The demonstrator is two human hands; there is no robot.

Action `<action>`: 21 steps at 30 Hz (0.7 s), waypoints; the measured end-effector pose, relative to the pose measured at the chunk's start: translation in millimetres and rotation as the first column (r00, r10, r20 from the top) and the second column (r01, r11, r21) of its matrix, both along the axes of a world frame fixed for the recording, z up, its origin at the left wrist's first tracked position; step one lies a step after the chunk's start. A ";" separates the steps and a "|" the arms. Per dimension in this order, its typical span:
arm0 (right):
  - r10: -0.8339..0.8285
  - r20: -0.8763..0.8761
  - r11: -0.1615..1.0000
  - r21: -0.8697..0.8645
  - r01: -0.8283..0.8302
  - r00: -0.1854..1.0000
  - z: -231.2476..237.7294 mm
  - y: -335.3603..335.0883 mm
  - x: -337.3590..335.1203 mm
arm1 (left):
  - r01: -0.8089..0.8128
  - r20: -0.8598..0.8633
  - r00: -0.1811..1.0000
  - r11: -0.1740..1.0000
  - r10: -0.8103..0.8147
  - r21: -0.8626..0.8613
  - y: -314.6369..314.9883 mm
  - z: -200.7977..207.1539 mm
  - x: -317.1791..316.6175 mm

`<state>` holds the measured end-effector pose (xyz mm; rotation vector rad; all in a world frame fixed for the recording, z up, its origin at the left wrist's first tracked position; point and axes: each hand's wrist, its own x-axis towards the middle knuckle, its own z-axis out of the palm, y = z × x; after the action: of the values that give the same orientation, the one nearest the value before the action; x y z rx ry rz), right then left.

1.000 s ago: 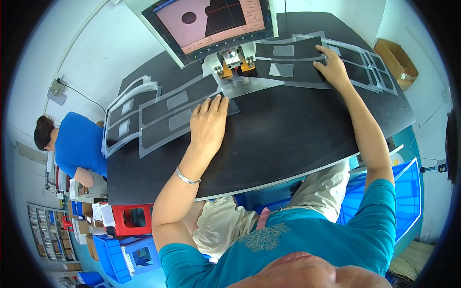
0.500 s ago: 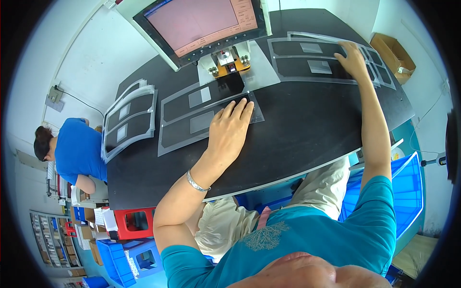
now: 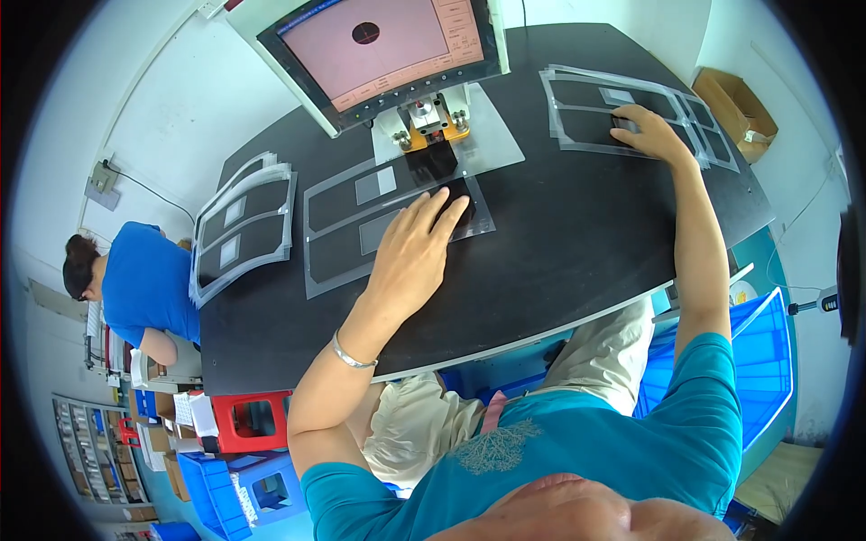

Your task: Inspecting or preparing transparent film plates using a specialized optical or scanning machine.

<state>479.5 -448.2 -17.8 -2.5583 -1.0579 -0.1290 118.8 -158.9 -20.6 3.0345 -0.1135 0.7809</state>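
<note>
My left hand (image 3: 410,252) lies with fingers stretched out on the right part of a thin clear-edged sheet (image 3: 338,225) with black panels. The sheet's far right end reaches under the machine head (image 3: 428,126), below a monitor (image 3: 379,54). My right hand (image 3: 654,137) rests on a stack of similar sheets (image 3: 586,133) at the far right of the table, thumb apart from the fingers, which hide part of the top sheet. Another stack of sheets (image 3: 257,216) lies at the table's left.
The black table (image 3: 559,243) curves around the machine's pale base plate (image 3: 501,144). A cardboard box (image 3: 735,108) stands beyond its right end. A blue bin (image 3: 758,361) is by my right side, a red stool (image 3: 248,422) at lower left. Another person in blue (image 3: 149,279) bends at the left.
The top sheet at the right has shifted right onto its stack, and my right hand lies further over it. My left hand has slid slightly left and nearer. A dark circle has appeared on the monitor.
</note>
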 end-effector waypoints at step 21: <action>0.112 0.125 0.950 0.278 -0.143 0.986 9.0 38.0 -37.6 | -0.130 -0.050 0.990 0.991 0.131 0.025 25.7 -24.0 33.8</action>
<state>441.8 -410.3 -8.8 -2.2381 -1.1491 -0.3624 152.6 -133.2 -44.6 3.1056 0.0784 0.7121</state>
